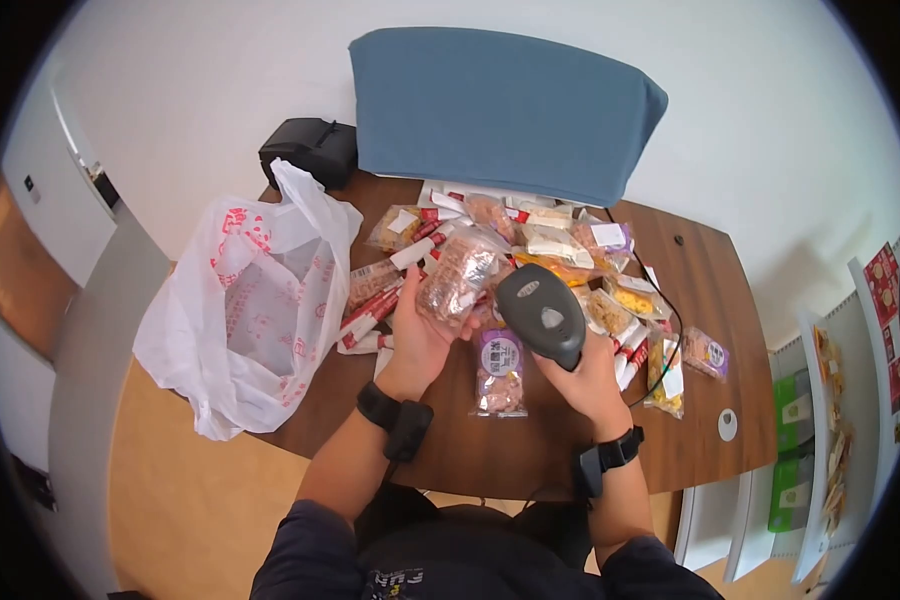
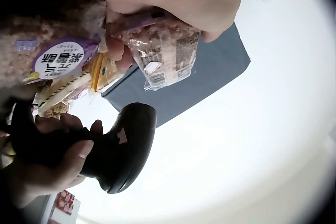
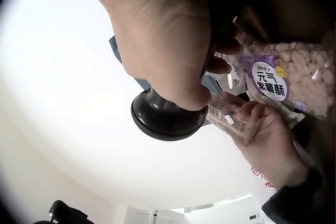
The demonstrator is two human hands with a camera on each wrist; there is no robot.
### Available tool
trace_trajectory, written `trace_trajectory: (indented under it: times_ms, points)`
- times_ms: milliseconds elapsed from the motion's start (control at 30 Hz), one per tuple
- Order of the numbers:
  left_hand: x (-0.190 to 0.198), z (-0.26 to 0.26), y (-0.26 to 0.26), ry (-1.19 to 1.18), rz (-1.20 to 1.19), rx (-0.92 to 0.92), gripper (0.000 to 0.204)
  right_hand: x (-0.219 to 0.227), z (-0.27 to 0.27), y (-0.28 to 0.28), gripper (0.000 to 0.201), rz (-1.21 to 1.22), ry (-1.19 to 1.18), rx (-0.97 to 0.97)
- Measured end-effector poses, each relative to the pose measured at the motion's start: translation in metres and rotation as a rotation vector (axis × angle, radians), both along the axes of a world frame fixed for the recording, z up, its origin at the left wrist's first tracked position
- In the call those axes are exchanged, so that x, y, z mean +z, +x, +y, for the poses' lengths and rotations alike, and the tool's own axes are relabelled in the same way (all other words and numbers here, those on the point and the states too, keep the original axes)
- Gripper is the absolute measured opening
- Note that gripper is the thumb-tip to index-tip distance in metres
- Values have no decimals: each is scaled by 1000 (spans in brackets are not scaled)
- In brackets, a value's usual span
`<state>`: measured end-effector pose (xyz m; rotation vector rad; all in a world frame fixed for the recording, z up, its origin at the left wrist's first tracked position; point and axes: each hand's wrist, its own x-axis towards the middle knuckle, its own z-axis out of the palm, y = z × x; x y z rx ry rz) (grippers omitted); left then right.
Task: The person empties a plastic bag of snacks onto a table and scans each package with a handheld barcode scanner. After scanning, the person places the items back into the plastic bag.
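My left hand (image 1: 422,340) grips a clear packet of pinkish snack (image 1: 460,272), tilted up above the pile; its barcode label shows in the left wrist view on the packet (image 2: 167,56). The right hand (image 1: 588,378) holds a black handheld scanner (image 1: 540,312) by its handle, the scanner's head just right of the packet. Fingers wrap the scanner (image 2: 126,148) in the left wrist view. Below and between the hands lies a purple-labelled packet (image 1: 499,370) on the wooden table (image 1: 430,450).
A white plastic bag (image 1: 185,330) with red print stands open at the left. Snack packets (image 1: 635,297) and red-and-white wrappers cover the table's middle. Behind are a black device (image 1: 310,150) and a blue-grey covered object (image 1: 500,110). Shelves (image 1: 820,430) stand at the right; a cable crosses the table's right part.
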<state>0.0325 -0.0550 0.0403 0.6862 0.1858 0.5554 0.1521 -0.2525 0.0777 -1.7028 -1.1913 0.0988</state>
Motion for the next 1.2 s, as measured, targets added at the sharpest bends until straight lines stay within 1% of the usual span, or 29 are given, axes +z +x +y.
trace_trajectory:
  times_ms: [200, 267, 333, 467, 533, 767, 833, 1033, 1200]
  points:
    - [8, -2, -2, -11, 13, 43, 62, -8, 7, 0, 34, -49, -90, -14]
    - [5, -1, -2, -23, 22, 68, 62, -9, 10, -3, 35, -78, -56, -2]
    - [3, 1, -3, -7, 25, 25, 61, -10, 10, -5, 35, -117, -114, -21]
    - [8, -1, -2, -11, 11, 37, 61, -12, 10, -4, 36, -120, -117, -16]
    - [12, -2, -2, -49, 34, 61, 67, -13, 9, -3, 37, -107, -91, -26]
    - [0, 7, -4, -8, 41, 22, 66, -15, 9, -2, 38, -109, -96, -25]
    - [2, 7, -5, 24, 61, 17, 65, -15, 8, -3, 39, -121, -152, -13]
    - [9, 2, -4, 35, 95, 48, 64, -18, 8, -4, 41, -153, -139, -1]
    - [13, 2, -7, 46, 87, 16, 63, -16, 9, -3, 41, -165, -104, -4]
